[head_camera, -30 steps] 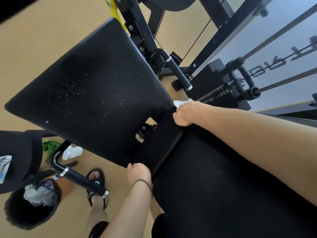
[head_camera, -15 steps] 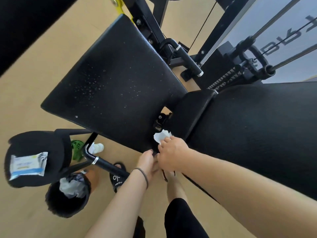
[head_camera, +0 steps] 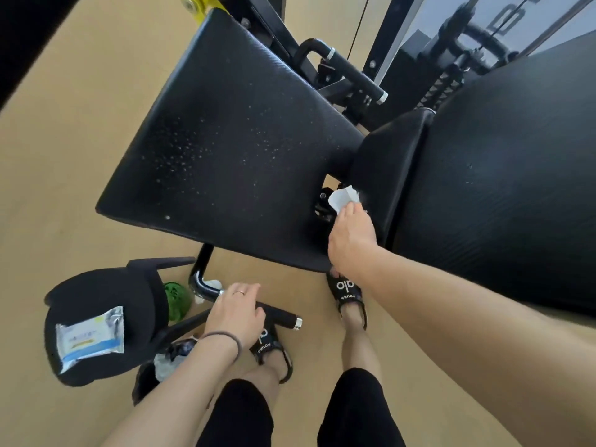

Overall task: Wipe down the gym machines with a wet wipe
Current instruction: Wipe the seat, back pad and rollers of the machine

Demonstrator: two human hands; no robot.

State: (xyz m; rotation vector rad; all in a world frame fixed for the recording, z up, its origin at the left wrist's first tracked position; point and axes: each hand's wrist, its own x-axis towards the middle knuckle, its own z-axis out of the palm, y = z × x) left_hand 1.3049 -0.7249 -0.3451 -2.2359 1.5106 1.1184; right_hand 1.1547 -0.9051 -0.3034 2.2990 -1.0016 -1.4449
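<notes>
A black gym machine fills the view, with a wide seat pad (head_camera: 232, 150) speckled with droplets and a ribbed back pad (head_camera: 503, 188) to its right. My right hand (head_camera: 351, 237) holds a white wet wipe (head_camera: 343, 197) at the gap between the two pads, beside a small narrow pad (head_camera: 387, 156). My left hand (head_camera: 235, 312) rests over the lower black side handle (head_camera: 280, 316), fingers draped on it.
A pack of wet wipes (head_camera: 90, 335) lies on a black round pad (head_camera: 103, 291) at lower left. Beneath it sits a dark bin with crumpled wipes (head_camera: 163, 366). A second handle (head_camera: 351, 75) and weight-stack rods stand at the upper right. My sandalled feet stand on tan floor.
My left hand left the seat edge and dropped onto the lower side handle. My right hand with the wipe stayed at the gap between the pads, shifting slightly up.
</notes>
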